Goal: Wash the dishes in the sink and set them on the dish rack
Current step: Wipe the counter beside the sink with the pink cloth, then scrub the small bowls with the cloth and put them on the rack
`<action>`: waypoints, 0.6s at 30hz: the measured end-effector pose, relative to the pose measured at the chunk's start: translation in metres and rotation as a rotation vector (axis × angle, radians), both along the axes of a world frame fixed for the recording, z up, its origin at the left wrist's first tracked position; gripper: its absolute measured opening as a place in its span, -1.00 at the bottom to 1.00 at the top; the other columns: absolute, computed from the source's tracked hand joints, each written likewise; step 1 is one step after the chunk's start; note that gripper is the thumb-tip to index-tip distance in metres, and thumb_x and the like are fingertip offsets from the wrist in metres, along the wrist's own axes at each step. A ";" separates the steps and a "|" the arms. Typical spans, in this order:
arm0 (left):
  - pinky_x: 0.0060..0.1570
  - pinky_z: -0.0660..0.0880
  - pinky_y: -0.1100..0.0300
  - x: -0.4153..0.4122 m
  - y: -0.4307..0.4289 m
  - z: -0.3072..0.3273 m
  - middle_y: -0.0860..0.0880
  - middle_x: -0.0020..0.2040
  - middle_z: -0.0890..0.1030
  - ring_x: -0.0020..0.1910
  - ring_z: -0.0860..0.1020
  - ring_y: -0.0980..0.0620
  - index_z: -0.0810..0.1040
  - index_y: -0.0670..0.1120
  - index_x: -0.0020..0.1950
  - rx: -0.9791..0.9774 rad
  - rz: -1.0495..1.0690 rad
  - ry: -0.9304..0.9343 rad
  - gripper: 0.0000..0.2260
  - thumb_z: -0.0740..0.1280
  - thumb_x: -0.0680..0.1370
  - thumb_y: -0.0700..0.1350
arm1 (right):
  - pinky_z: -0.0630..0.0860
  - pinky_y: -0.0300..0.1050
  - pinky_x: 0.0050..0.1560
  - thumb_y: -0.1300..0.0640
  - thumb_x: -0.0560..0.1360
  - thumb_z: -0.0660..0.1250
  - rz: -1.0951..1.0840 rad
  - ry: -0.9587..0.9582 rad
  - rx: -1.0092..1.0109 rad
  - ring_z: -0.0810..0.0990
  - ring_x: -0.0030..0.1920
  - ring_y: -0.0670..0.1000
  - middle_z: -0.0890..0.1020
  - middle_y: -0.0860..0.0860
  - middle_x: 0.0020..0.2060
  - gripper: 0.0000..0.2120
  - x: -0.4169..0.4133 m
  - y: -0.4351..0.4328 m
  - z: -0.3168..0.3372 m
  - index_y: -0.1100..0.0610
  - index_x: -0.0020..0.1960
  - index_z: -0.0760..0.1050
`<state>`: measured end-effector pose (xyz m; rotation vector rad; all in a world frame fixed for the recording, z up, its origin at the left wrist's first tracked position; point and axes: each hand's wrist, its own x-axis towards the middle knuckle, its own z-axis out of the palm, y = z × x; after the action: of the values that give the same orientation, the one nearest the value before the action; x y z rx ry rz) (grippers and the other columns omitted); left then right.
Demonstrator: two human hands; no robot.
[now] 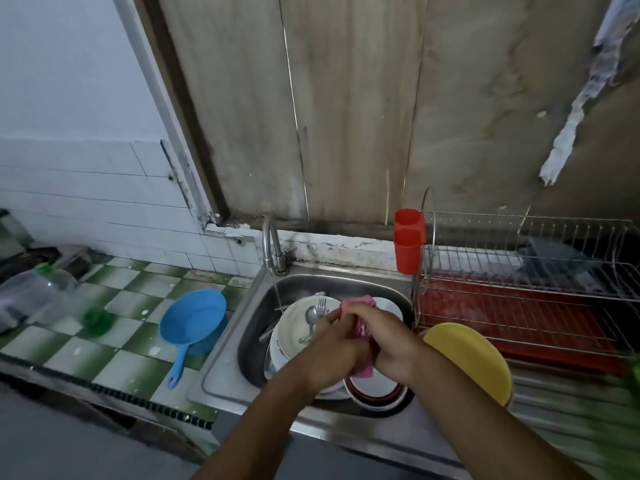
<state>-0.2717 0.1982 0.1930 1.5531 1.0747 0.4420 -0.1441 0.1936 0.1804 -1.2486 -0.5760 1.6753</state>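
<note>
Over the steel sink [256, 344] both my hands wring a pink cloth [360, 306]. My left hand [337, 344] grips its lower part, my right hand [384, 337] grips it from the right. Below them lie stacked white plates [294, 327] with a spoon [310, 317] and a fork [321, 303] on top, and a brown-rimmed bowl [377, 393] near the front. A thin stream runs from the tap [272, 247]. The wire dish rack [519, 282] with a red tray stands to the right.
A yellow plate [474, 358] leans on the drainboard by the rack. A red cup holder [408, 240] hangs on the rack's left end. On the green checked counter to the left sit a blue dipper [194, 320], a green lid [98, 320] and a clear plastic jug [34, 292].
</note>
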 end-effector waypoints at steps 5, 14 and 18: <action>0.07 0.60 0.02 -0.026 0.035 0.013 -0.15 0.09 0.69 0.10 0.66 -0.11 0.57 -0.07 0.17 -0.104 0.209 -0.129 -0.84 0.37 0.59 -0.19 | 0.63 -0.01 -0.05 0.06 0.58 0.40 0.030 -0.094 0.044 0.72 -0.09 0.12 0.74 0.15 -0.10 -0.75 0.014 0.032 -0.009 0.19 0.17 0.61; -0.25 0.53 0.43 -0.005 0.083 -0.021 0.00 0.03 0.73 -0.05 0.68 0.19 0.65 -0.09 0.17 -0.188 0.142 -0.023 -0.76 0.48 0.54 -0.04 | 0.66 0.10 0.10 -0.02 0.49 0.50 -0.018 -0.120 0.099 0.73 0.02 0.14 0.74 0.13 -0.01 -0.70 0.023 0.055 -0.031 0.10 0.16 0.67; 0.20 0.60 0.01 0.004 0.109 -0.036 -0.13 0.16 0.70 0.17 0.67 -0.07 0.57 -0.13 0.31 -0.315 0.022 -0.170 -0.71 0.41 0.59 -0.17 | 0.64 0.10 0.16 -0.04 0.51 0.48 -0.060 -0.209 0.157 0.72 0.05 0.07 0.74 0.06 0.01 -0.74 0.030 0.063 -0.039 0.03 0.15 0.67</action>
<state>-0.2678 0.3069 0.1569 1.2053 0.9780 0.3905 -0.1145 0.2563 0.1414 -1.3213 -0.7736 1.4308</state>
